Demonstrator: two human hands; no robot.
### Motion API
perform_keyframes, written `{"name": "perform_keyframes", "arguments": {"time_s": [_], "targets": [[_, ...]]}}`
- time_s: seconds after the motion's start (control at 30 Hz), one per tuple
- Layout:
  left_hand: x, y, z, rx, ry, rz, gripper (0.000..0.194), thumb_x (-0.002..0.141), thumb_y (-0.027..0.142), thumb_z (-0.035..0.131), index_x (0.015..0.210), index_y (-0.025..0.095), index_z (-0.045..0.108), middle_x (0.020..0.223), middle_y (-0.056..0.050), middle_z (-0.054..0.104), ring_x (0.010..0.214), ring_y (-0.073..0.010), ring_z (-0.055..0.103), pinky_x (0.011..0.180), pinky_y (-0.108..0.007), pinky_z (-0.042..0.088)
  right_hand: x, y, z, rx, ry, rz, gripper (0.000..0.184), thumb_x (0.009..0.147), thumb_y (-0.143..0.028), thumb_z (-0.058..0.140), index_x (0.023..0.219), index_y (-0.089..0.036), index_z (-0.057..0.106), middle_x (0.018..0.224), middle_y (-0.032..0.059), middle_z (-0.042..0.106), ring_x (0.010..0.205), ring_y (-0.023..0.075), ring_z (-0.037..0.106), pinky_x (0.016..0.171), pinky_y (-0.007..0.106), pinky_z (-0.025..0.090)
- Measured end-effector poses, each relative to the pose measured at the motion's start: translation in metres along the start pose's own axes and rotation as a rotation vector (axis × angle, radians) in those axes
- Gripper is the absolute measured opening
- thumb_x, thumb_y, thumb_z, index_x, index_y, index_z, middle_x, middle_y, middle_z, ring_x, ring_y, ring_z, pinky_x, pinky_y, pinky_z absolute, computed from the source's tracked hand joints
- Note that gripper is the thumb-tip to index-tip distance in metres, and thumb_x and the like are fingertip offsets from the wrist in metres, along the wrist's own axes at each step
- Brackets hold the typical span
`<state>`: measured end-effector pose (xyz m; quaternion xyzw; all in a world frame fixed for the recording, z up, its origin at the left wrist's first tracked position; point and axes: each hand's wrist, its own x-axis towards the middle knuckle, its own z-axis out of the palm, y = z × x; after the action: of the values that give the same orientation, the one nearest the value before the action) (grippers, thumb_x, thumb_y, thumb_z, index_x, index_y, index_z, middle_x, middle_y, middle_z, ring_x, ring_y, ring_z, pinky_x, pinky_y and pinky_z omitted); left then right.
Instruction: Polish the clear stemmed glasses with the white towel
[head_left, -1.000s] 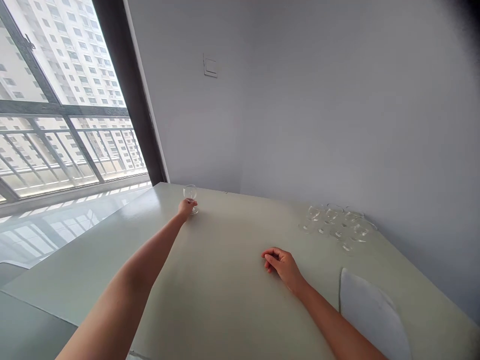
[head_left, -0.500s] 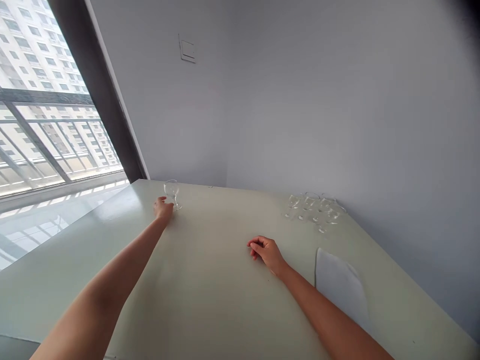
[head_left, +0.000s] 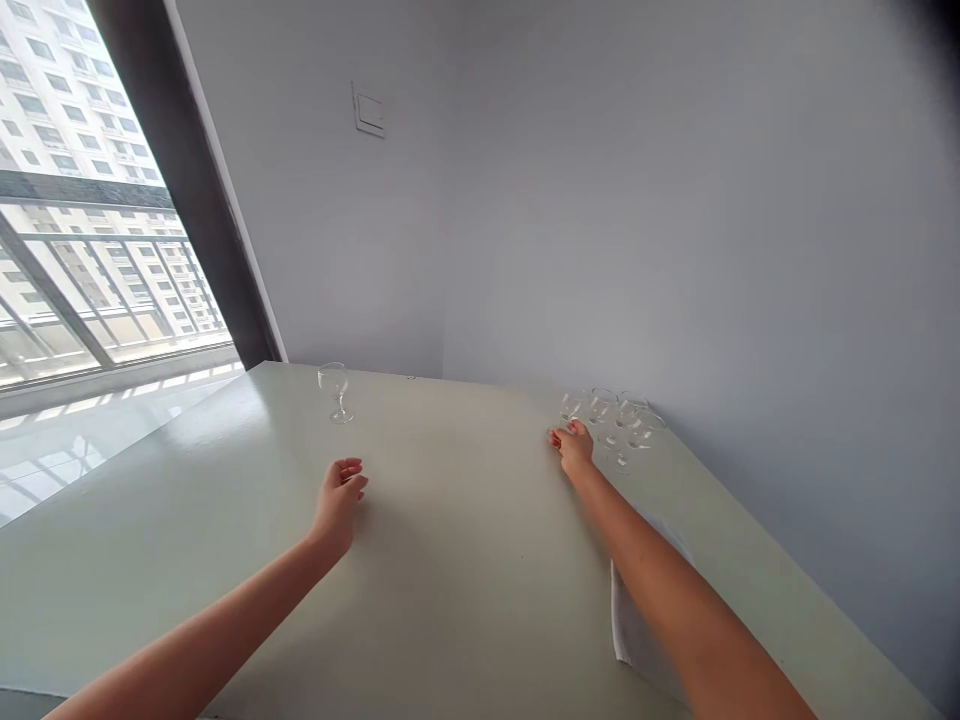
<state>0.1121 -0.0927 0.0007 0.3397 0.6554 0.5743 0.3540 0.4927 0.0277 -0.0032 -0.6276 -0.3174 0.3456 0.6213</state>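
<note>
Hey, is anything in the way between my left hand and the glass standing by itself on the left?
Nothing visible stands between your left hand and the lone glass; only tabletop shows there. Your right hand and the grouped glasses are well off to the right.

One clear glass (head_left: 333, 380) stands upright by itself near the far left side of the pale tabletop (head_left: 450, 520). The left grip (head_left: 339, 505) is closer to us, fingers bent, holding nothing. The right grip (head_left: 575, 446) is at the end glass (head_left: 571, 404) of a bunch of glasses (head_left: 627, 412); I can't tell if it has hold. The right arm (head_left: 660, 580) hides part of a whitish cloth (head_left: 634, 630). There's a switch (head_left: 370, 112) on the gray wall (head_left: 600, 200).
</note>
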Motion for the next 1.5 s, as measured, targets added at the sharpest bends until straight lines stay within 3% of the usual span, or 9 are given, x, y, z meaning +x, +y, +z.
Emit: {"name": "perform_keyframes", "arguments": {"time_s": [0.13,0.23,0.5,0.6,0.7,0.8,1.0,1.27,1.5], "targets": [[-0.019,0.006,0.011,0.058,-0.14,0.013,0.03,0.06,0.023,0.054,0.09,0.026,0.056,0.098,-0.001,0.056,0.077,-0.0123,0.053,0.061,-0.024,0.042,0.001,-0.002,0.011,-0.016,-0.062,-0.024,0.025,0.058,-0.027,0.062,0.08,-0.018,0.052,0.073,-0.0001,0.057,0.05,0.008,0.053,0.043,0.02,0.045],[-0.027,0.013,0.026,0.12,-0.274,0.045,0.032,0.063,0.026,0.054,0.095,0.026,0.058,0.098,-0.002,0.058,0.073,-0.0122,0.054,0.059,-0.024,0.041,-0.023,-0.004,0.029,-0.022,-0.164,-0.059,0.022,0.06,-0.027,0.06,0.078,-0.017,0.053,0.074,0.0016,0.059,0.049,0.0075,0.052,0.042,0.02,0.043],[-0.054,0.038,0.068,0.162,-0.41,0.178,0.035,0.066,0.036,0.059,0.097,0.021,0.065,0.081,-0.004,0.061,0.065,-0.0121,0.05,0.057,-0.023,0.04,-0.166,-0.021,0.086,-0.079,-0.76,-0.191,0.055,0.067,-0.022,0.053,0.122,-0.019,0.044,0.074,0.0018,0.065,0.052,0.0129,0.057,0.037,0.021,0.042],[-0.053,0.036,0.066,0.056,-0.457,0.176,0.029,0.07,0.036,0.054,0.09,0.018,0.065,0.069,-0.003,0.061,0.055,-0.0108,0.049,0.053,-0.024,0.041,-0.198,-0.033,0.091,-0.184,-0.893,-0.247,0.06,0.071,-0.02,0.048,0.13,-0.024,0.037,0.078,0.0017,0.066,0.054,0.0121,0.057,0.039,0.02,0.042],[-0.027,0.034,0.045,0.059,-0.391,0.181,0.027,0.07,0.04,0.055,0.081,0.017,0.064,0.07,-0.003,0.063,0.055,-0.0107,0.051,0.056,-0.025,0.042,-0.207,-0.043,0.086,-0.182,-0.992,-0.254,0.064,0.07,-0.022,0.051,0.132,-0.027,0.034,0.108,0.0058,0.061,0.071,0.0139,0.061,0.048,0.022,0.049],[0.021,0.034,0.009,0.1,-0.262,0.198,0.027,0.07,0.041,0.053,0.076,0.016,0.063,0.08,-0.005,0.066,0.06,-0.0107,0.053,0.06,-0.025,0.042,-0.199,-0.048,0.07,-0.211,-0.977,-0.257,0.057,0.069,-0.024,0.053,0.125,-0.025,0.043,0.121,0.009,0.053,0.074,0.0141,0.06,0.053,0.025,0.051],[0.104,0.031,-0.05,0.206,-0.091,0.159,0.028,0.068,0.04,0.056,0.082,0.017,0.06,0.081,-0.005,0.068,0.06,-0.011,0.052,0.058,-0.024,0.04,-0.162,-0.026,0.02,-0.224,-0.806,-0.153,0.037,0.069,-0.026,0.055,0.105,-0.018,0.054,0.099,0.01,0.061,0.067,0.0155,0.061,0.052,0.027,0.049],[0.142,0.014,-0.046,0.266,-0.037,0.13,0.03,0.063,0.039,0.06,0.084,0.018,0.062,0.078,-0.004,0.069,0.055,-0.0116,0.053,0.058,-0.025,0.041,-0.133,-0.001,-0.035,-0.186,-0.632,-0.021,0.033,0.065,-0.031,0.06,0.094,-0.016,0.058,0.09,0.0102,0.063,0.064,0.0158,0.059,0.053,0.029,0.049],[0.153,0.009,-0.041,0.319,-0.008,0.128,0.031,0.058,0.04,0.062,0.081,0.018,0.062,0.079,-0.005,0.068,0.056,-0.014,0.054,0.054,-0.026,0.041,-0.091,-0.002,-0.052,-0.109,-0.415,-0.025,0.025,0.063,-0.024,0.06,0.086,-0.015,0.059,0.086,0.0088,0.063,0.06,0.0151,0.059,0.05,0.027,0.049]]}}
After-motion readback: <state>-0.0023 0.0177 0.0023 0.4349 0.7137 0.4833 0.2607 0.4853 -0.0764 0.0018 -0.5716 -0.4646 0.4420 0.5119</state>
